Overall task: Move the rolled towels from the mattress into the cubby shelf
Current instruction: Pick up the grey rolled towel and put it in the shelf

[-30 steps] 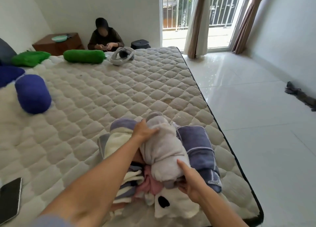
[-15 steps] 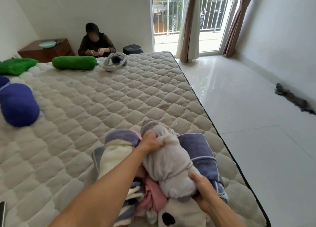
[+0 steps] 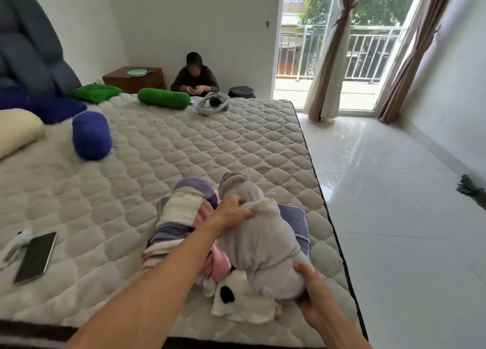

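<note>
A pile of rolled towels lies near the front right corner of the quilted mattress [image 3: 163,164]. On top is a grey rolled towel [image 3: 263,241]. My left hand [image 3: 231,213] grips its upper side and my right hand [image 3: 313,288] holds its near end. Under it lie a cream and purple striped towel [image 3: 178,212], a blue-grey towel [image 3: 295,217], a pink towel [image 3: 218,266] and a white towel with a black spot [image 3: 236,298]. No cubby shelf is in view.
A phone [image 3: 35,256] lies at the mattress's left front. Blue bolster [image 3: 90,135], green bolster [image 3: 164,99], pillows and a white headset [image 3: 213,105] sit farther back. A person [image 3: 196,77] sits behind the mattress beside a wooden nightstand [image 3: 134,79]. Tiled floor [image 3: 394,204] lies to the right.
The camera has risen and pulled back, showing more of the mattress and phone. Both hands keep their hold on the grey towel, which sits slightly higher on the pile.
</note>
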### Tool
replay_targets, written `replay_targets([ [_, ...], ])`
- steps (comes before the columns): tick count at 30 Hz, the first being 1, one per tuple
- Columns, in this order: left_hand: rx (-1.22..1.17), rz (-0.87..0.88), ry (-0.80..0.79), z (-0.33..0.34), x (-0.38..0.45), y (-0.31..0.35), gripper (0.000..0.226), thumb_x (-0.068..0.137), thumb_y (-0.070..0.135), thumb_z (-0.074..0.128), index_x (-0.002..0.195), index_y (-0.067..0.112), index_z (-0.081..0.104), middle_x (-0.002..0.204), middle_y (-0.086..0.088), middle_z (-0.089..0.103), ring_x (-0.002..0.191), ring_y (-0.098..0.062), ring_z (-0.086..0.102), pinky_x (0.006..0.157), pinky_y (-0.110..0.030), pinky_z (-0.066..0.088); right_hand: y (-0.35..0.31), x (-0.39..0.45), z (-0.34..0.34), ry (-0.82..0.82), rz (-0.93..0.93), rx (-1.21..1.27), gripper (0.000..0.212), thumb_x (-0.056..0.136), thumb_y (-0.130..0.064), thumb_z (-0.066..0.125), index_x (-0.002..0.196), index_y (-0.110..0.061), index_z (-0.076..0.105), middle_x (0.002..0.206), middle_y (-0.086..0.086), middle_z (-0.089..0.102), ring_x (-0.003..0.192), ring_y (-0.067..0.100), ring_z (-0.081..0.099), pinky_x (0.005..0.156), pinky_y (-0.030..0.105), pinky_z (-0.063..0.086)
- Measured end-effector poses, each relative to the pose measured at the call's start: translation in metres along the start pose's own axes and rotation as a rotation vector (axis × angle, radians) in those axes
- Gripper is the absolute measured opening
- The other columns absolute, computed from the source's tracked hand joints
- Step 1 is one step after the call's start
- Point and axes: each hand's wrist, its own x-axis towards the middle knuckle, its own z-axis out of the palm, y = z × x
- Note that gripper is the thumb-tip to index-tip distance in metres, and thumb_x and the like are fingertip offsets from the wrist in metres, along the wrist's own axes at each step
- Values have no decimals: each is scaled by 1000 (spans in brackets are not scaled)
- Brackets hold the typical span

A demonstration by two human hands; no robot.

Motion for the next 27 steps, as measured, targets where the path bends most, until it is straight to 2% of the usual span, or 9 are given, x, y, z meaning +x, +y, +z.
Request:
replay_targets([
  [3,-37,-72,152,8,-58,-2,26,84,21,67,106,9,61,98,-3,50,97,-16,48,72,-22,38,10,-18,-19,-70,3,-15,25,81,-5,52,101,-7,66,91,18,67,83,35,60,65,40,48],
  [6,-196,-176,278,23,-124,-17,23,79,14,72,97,13,58,95,-3,55,91,-16,51,75,-22,37,25,-45,-29,-99,55,-55,43,64,-12,54,105,-12,67,98,16,68,91,34,58,67,39,47],
  [8,-275,-271,339,30,-171,-30,27,79,14,72,103,9,62,95,-2,57,93,-17,53,79,-25,40,38,-66,-32,-141,94,-106,52,60,-13,55,110,-6,66,98,16,67,90,33,58,67,37,48],
  [11,-378,-354,430,29,-242,-49,29,81,13,69,108,11,60,100,-2,58,98,-17,53,85,-26,40,57,-103,-29,-248,159,-177,32,71,-9,53,100,-14,65,94,13,65,86,32,56,64,35,47],
  [14,-427,-427,521,22,-318,-77,19,81,15,68,99,17,62,99,1,59,101,-18,54,90,-31,42,88,-142,-16,-369,202,-301,30,72,-11,53,99,-15,64,93,13,65,86,33,58,67,37,46],
  [18,-467,-523,650,13,-435,-112,12,80,15,68,73,22,62,90,-1,62,95,-20,56,84,-32,44,141,-200,10,-495,207,-439,50,59,-16,58,109,-19,66,109,14,68,107,41,60,79,46,50],
  [20,-521,-573,687,13,-505,-124,8,81,13,67,77,19,65,93,-3,65,93,-19,59,85,-31,47,168,-236,24,-573,217,-521,53,53,-18,60,105,-21,67,111,14,68,107,40,61,87,51,51],
  [22,-573,-625,719,17,-581,-140,7,81,10,67,84,15,70,93,-2,68,91,-17,60,79,-27,48,201,-280,38,-668,226,-582,39,55,-16,59,92,-24,67,111,13,67,104,37,60,90,52,49],
  [27,-624,-765,848,34,-768,-167,29,80,12,68,108,6,69,97,-5,65,87,-19,55,75,-29,44,284,-418,61,-1006,231,-714,30,63,-8,54,84,-25,67,102,9,67,91,29,58,73,37,48],
])
